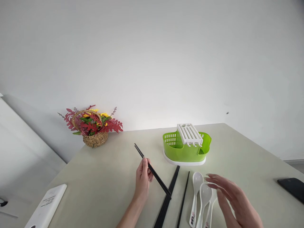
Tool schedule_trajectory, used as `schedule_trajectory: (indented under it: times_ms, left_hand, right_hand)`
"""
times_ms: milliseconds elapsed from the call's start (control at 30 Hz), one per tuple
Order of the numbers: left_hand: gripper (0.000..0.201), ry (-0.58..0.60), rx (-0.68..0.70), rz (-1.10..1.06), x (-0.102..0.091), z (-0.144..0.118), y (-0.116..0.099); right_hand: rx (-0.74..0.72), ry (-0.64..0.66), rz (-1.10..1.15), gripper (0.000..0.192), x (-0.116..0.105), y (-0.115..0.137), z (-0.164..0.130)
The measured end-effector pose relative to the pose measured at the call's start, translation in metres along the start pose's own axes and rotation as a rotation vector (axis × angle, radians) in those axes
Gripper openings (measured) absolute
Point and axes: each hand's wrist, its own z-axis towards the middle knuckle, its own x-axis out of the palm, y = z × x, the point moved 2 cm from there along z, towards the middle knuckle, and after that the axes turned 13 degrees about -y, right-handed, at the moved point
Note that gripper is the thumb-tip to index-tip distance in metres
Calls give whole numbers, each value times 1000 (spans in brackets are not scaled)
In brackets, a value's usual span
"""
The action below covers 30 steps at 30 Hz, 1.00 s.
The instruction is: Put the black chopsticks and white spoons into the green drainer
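Note:
My left hand is closed around a pair of black chopsticks, held slanting above the table, thin tips toward the upper left. Below their thick ends lies a bundle of more black chopsticks, and a single chopstick rests to its right. Several white spoons lie side by side near my right hand. That hand hovers over the rightmost spoon with fingers apart and holds nothing. Behind them stands a green utensil caddy on a white base, topped by a white slotted rack.
A wicker basket of artificial flowers stands at the table's back left. At the front left lies a white oblong device, and a black phone sits at the right edge. A pale wall borders the table behind.

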Motion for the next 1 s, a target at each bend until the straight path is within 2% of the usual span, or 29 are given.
schedule_trajectory:
  times_ms: [100, 167, 300, 500, 600, 633, 700, 800, 1000]
  left_hand:
    - [48, -79, 209, 121, -5, -4, -8]
    - [46, -69, 341, 223, -7, -7, -9]
    - [44, 20, 525, 410, -7, -13, -5]
    - [38, 172, 860, 537, -4, -21, -4]
    - [36, 208, 1003, 584, -4, -23, -4]
    - [36, 205, 1029, 606, -5, -23, -4]
    - [37, 191, 1046, 646, -5, -23, -4]
    - [37, 200, 993, 674, -5, -21, -5]
    - [36, 384, 807, 655, -4, -17, -1]
  right_hand:
    - [-96, 126, -43, 28, 18, 29, 15]
    - [-180, 252, -82, 26, 31, 45, 24]
    - [-296, 491, -88, 26, 57, 73, 40]
    - [-377, 749, -89, 46, 86, 115, 63]
    - [-433, 837, -63, 27, 97, 131, 70]
    - [-459, 851, -40, 21, 101, 135, 71]
    - [-519, 852, -17, 25, 107, 140, 73]
    - [-553, 824, -46, 27, 110, 139, 77]
    - [-469, 730, -100, 26, 100, 126, 90]
